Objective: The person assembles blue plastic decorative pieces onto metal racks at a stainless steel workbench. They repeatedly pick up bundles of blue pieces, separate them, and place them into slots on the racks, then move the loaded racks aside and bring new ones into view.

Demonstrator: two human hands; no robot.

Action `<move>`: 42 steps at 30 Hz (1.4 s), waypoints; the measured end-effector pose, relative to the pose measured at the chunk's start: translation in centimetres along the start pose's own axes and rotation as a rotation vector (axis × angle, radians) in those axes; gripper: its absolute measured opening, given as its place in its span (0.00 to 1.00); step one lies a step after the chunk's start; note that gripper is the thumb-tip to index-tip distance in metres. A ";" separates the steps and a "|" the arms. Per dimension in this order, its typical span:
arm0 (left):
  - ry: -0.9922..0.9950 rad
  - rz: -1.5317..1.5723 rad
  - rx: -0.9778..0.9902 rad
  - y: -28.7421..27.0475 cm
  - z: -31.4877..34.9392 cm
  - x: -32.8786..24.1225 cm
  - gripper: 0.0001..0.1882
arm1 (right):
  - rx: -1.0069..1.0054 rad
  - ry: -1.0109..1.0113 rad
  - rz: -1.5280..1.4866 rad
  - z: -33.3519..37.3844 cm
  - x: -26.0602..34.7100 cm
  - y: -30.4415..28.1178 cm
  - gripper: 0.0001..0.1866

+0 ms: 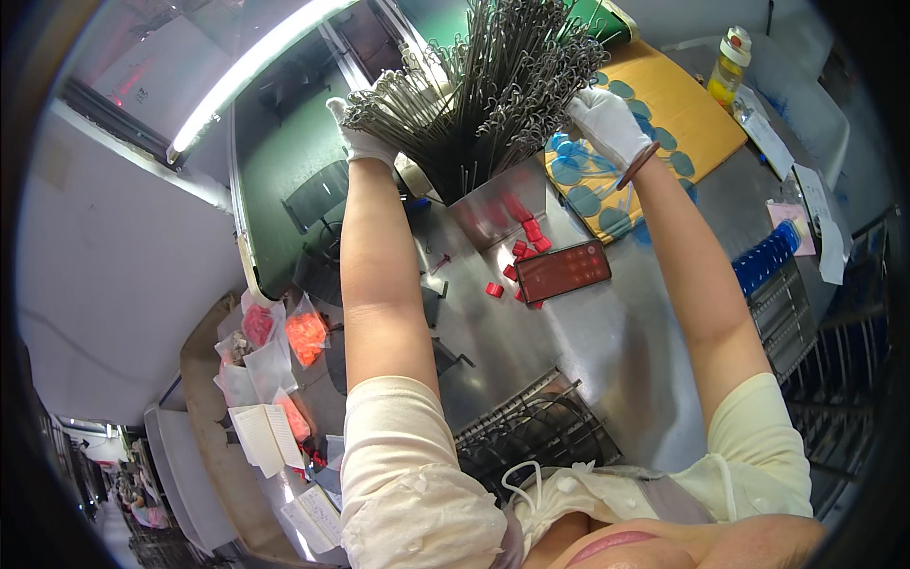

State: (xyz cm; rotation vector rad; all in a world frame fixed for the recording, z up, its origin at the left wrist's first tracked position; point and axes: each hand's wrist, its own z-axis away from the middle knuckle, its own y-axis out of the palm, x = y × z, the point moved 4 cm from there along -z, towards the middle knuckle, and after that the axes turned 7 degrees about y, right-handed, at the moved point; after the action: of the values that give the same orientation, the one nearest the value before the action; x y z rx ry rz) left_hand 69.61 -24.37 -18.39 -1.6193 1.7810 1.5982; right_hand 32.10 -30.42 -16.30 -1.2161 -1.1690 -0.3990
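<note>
1. Cream sleeves fill the lower middle of the frame, and both bare forearms reach up from them toward the top centre.
2. At upper centre, the left hand (363,140) in a white glove presses against the left side of a fanned bundle of thin metal rods (474,85); its fingers are buried among the looped ends, so I cannot tell whether they are spread or closed.
3. Right of that, the right hand (607,123), also gloved, rests on the bundle's right side with fingers curled loosely together against the rods.
4. The rods stand in a shiny metal container (493,204) on the steel table (616,351), splaying outward.
5. Red clips (527,248) and a dark phone (562,270) lie just below the container; blue discs (578,175) sit on an orange sheet (678,119) at right.
6. Risk, as I judge it: the rods look loosely gathered, so uneven pressure from either hand could let them spill or tip the container onto the clips.
</note>
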 end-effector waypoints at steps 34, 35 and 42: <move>0.169 -0.699 -0.117 3.9 1.8 -14.6 0.38 | 0.038 -0.066 0.679 1.3 1.5 2.4 0.23; 0.239 -0.692 0.116 7.2 1.0 -14.4 0.34 | 0.023 -0.047 0.676 1.4 1.5 2.5 0.24; 0.373 -1.095 0.346 23.6 8.8 -14.0 0.10 | 0.123 -0.048 0.599 4.9 1.2 -0.3 0.22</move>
State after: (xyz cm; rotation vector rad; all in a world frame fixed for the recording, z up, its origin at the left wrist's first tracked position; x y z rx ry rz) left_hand 51.15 -14.84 1.64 -2.1773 0.8425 0.4879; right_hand 30.01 -25.89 -15.66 -1.4007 -0.8018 0.1510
